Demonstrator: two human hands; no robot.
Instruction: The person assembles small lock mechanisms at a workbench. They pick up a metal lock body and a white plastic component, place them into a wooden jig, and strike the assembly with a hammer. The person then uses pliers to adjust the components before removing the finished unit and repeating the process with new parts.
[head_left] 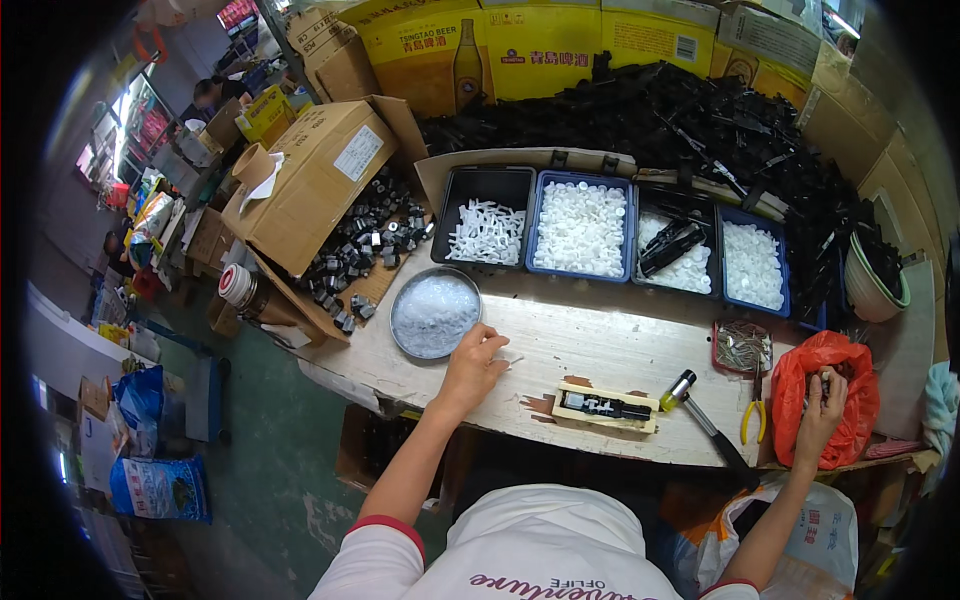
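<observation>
My left hand (474, 368) is over the worktable, just right of a round metal dish (436, 313) of clear, glossy material. Its fingers are pinched, and a small thin whitish piece (515, 360) shows at their tips. On the right, my right hand (822, 405) reaches into a red plastic bag (862, 400). Those fingers curl down among small dark parts, and what they grip is hidden. Between the hands lies a cream-coloured fixture (640, 424) that holds a black assembly (605, 405) with white and metal pieces. Right beside it rests a hammer (706, 424) with a black handle.
Yellow-handled pliers (753, 420) and a red tray of pins (742, 346) lie near the bag. Behind stand bins of white parts, including a blue bin (582, 226). A heap of black parts (690, 120) fills the back. A tipped carton (318, 185) spills motor-like parts at left.
</observation>
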